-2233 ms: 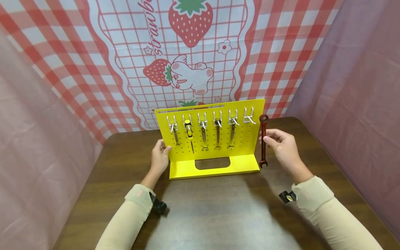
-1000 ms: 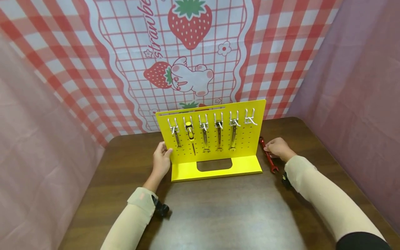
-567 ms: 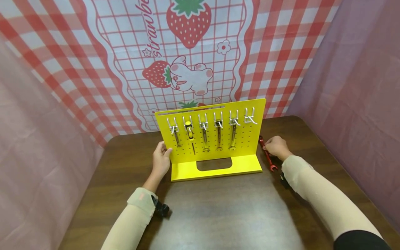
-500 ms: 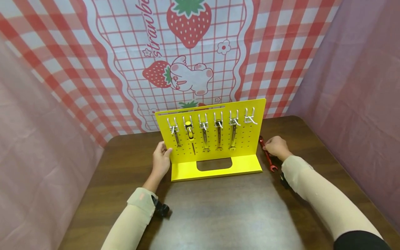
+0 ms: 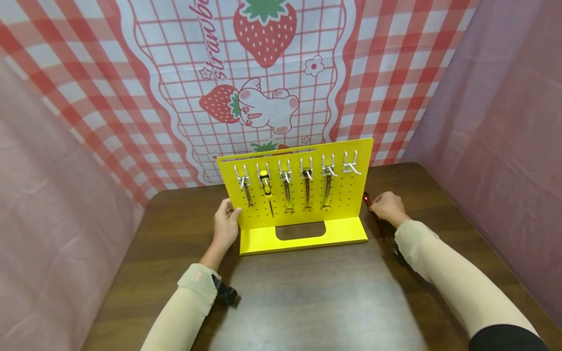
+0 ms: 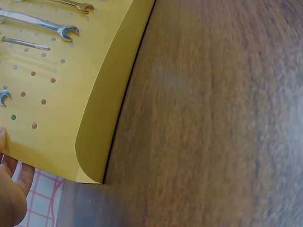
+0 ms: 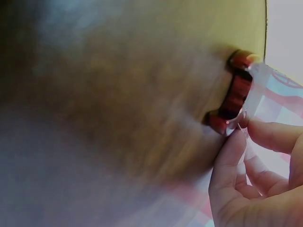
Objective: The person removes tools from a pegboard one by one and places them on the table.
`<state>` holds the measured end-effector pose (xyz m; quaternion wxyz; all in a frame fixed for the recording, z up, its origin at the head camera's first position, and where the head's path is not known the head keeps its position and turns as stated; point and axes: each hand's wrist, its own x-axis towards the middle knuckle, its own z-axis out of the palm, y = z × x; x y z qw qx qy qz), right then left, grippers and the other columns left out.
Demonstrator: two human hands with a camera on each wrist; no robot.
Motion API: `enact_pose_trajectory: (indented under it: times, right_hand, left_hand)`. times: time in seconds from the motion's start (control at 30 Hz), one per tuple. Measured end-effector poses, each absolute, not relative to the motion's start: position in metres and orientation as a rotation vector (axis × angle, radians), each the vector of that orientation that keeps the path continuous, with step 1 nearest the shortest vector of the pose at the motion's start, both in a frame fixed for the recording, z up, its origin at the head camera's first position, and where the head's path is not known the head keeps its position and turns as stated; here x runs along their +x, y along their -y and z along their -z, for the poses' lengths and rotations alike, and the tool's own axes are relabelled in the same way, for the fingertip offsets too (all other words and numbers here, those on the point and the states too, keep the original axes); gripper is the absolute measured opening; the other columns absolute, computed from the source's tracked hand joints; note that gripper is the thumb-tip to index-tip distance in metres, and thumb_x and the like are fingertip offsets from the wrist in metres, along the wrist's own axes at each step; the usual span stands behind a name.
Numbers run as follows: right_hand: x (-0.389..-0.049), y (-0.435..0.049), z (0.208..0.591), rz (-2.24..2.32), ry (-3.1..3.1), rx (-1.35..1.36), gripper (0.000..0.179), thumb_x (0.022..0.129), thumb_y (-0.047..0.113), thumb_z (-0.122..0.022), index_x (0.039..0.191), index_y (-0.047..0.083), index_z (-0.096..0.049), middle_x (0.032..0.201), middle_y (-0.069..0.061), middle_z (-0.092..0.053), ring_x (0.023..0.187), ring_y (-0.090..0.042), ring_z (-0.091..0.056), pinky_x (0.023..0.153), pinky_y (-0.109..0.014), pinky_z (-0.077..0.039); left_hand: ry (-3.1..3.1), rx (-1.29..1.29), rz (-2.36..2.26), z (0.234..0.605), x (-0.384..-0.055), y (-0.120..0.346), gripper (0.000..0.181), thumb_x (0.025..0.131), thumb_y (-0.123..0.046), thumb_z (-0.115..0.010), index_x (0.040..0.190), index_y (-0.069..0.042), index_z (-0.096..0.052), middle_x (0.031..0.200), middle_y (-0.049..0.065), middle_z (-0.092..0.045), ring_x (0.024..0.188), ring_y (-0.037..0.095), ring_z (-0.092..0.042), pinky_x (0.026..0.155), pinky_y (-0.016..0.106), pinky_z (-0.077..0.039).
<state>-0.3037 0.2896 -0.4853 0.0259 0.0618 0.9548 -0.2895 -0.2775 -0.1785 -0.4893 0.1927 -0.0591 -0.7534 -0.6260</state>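
A yellow pegboard stand [image 5: 259,239] faces me on the table, and my left hand [image 5: 225,226] grips its left edge, thumb in front and fingers behind. To the right of the board, low at the tabletop, my right hand [image 5: 390,207] pinches a red wrench [image 5: 367,199] between thumb and fingertips. The wrench slants beside the board's right edge, its middle partly hidden by the fingers. In the right wrist view an end of the red wrench [image 7: 236,97] shows past the thumb and index finger, blurred. In the left wrist view, fingers [image 6: 12,191] wrap the board's edge.
A row of metal hooks [image 5: 351,168] runs along the board's upper part. From them hang a yellow and black screwdriver [image 5: 265,184] and several silver wrenches [image 5: 328,190]. A checked strawberry cloth [image 5: 272,107] hangs close behind the wooden table [image 5: 281,302].
My right hand has brought the red wrench down from upright beside the board to the tabletop. Since half a second ago, the wrench has turned slightly and looks darker. My left hand keeps its grip.
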Motion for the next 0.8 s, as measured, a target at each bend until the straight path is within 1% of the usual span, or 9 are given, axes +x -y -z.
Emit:
enact_pose_trajectory:
  times: [0.13,0.2,0.27,0.33,0.43,0.5,0.63,0.73,0.8]
  right_hand:
    - [-0.304,-0.29,0.486,0.903,-2.949,0.179,0.015,0.088,0.019,-0.068,0.083,0.004,-0.071,0.059,0.001,-0.061,0.06,-0.02,-0.059,0.063,-0.039,-0.048]
    - [-0.303,-0.29,0.485,0.902,-2.939,0.163,0.016,0.088,0.016,-0.063,0.08,0.003,-0.068,0.059,-0.001,-0.057,0.059,-0.021,-0.054,0.058,-0.036,-0.044]
    - [-0.3,-0.289,0.482,0.888,-2.94,0.138,0.016,0.087,0.015,-0.059,0.082,0.003,-0.067,0.066,-0.004,-0.058,0.061,-0.023,-0.052,0.056,-0.035,-0.042]
    - [-0.296,-0.287,0.478,0.863,-2.961,0.109,0.018,0.087,0.015,-0.056,0.088,0.001,-0.067,0.076,-0.011,-0.063,0.065,-0.027,-0.053,0.056,-0.037,-0.043]
    - [-0.287,-0.283,0.466,0.846,-3.032,0.024,0.024,0.089,0.017,-0.058,0.1,-0.001,-0.069,0.092,-0.016,-0.069,0.073,-0.031,-0.058,0.06,-0.042,-0.047]
    - [-0.279,-0.275,0.456,0.891,-3.077,-0.06,0.024,0.092,0.016,-0.059,0.102,-0.002,-0.07,0.095,-0.018,-0.07,0.072,-0.03,-0.059,0.061,-0.042,-0.048]
    - [-0.263,-0.25,0.445,1.125,-3.092,-0.247,0.017,0.096,0.011,-0.061,0.101,-0.001,-0.071,0.094,-0.015,-0.071,0.073,-0.026,-0.059,0.066,-0.039,-0.049]
    - [-0.255,-0.228,0.442,1.36,-3.036,-0.366,0.016,0.097,0.008,-0.064,0.108,0.0,-0.071,0.101,-0.014,-0.071,0.086,-0.027,-0.063,0.076,-0.042,-0.053]
    - [-0.253,-0.215,0.44,1.505,-2.983,-0.442,0.021,0.097,0.004,-0.065,0.116,-0.001,-0.069,0.108,-0.014,-0.071,0.096,-0.028,-0.064,0.081,-0.044,-0.054]
  left_hand:
    - [2.133,-0.173,1.747,0.472,-0.265,0.175,0.022,0.095,0.014,-0.057,0.116,0.017,-0.055,0.109,0.037,-0.064,0.101,0.043,-0.062,0.08,0.017,-0.05]
    - [2.143,-0.172,1.731,0.463,-0.259,0.172,0.02,0.094,0.015,-0.057,0.114,0.017,-0.055,0.107,0.036,-0.064,0.1,0.043,-0.062,0.08,0.018,-0.051]
    - [2.151,-0.173,1.716,0.46,-0.257,0.171,0.019,0.094,0.015,-0.057,0.113,0.017,-0.055,0.106,0.035,-0.065,0.098,0.041,-0.063,0.079,0.019,-0.051]
    - [2.149,-0.189,1.713,0.459,-0.257,0.169,0.018,0.094,0.016,-0.057,0.112,0.017,-0.055,0.104,0.035,-0.065,0.096,0.04,-0.063,0.078,0.021,-0.052]
    - [2.137,-0.216,1.72,0.465,-0.263,0.166,0.019,0.094,0.015,-0.057,0.113,0.016,-0.055,0.104,0.035,-0.065,0.095,0.038,-0.063,0.077,0.021,-0.051]
    - [2.126,-0.216,1.732,0.474,-0.27,0.167,0.019,0.095,0.014,-0.058,0.114,0.014,-0.056,0.104,0.033,-0.066,0.094,0.034,-0.063,0.077,0.021,-0.051]
    - [2.124,-0.185,1.719,0.493,-0.282,0.174,0.019,0.095,0.012,-0.059,0.114,0.012,-0.058,0.103,0.03,-0.066,0.092,0.026,-0.063,0.077,0.021,-0.051]
    - [2.118,-0.18,1.709,0.493,-0.28,0.177,0.02,0.094,0.013,-0.06,0.113,0.012,-0.058,0.101,0.03,-0.066,0.09,0.024,-0.062,0.077,0.019,-0.051]
    - [2.119,-0.183,1.7,0.493,-0.279,0.179,0.02,0.093,0.013,-0.06,0.113,0.012,-0.058,0.1,0.03,-0.066,0.09,0.025,-0.061,0.076,0.017,-0.05]
